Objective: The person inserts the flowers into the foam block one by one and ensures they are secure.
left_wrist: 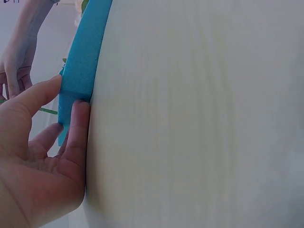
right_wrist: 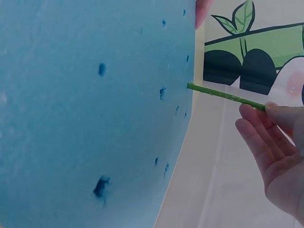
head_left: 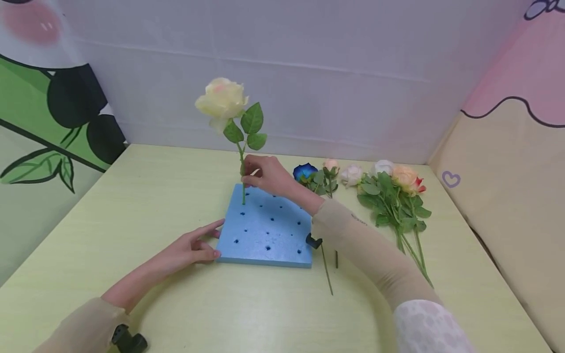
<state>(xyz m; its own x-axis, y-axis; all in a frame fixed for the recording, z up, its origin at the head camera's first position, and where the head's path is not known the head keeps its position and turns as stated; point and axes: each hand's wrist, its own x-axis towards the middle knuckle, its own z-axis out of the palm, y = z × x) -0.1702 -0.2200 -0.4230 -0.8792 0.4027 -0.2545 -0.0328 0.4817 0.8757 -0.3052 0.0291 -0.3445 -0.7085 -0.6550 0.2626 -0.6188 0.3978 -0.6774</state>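
Observation:
A cream rose (head_left: 222, 100) with green leaves stands nearly upright above a blue foam board (head_left: 253, 245) dotted with holes. My right hand (head_left: 269, 174) pinches its stem between thumb and fingers. In the right wrist view, the lower end of the green stem (right_wrist: 223, 96) meets the board's surface; whether it has entered a hole I cannot tell. At the board's left edge, my left hand (head_left: 192, 247) touches the side with extended fingers. Up close in the left wrist view, the thumb and fingertips rest against the blue board (left_wrist: 85, 61).
Right of the board lie a blue rose (head_left: 304, 171) and a small peach rose (head_left: 330, 164), partly behind the right forearm. Farther right is a bunch of flowers with an orange-peach rose (head_left: 403, 176) and white ones (head_left: 351, 175). A pale wall (head_left: 282, 108) closes the back.

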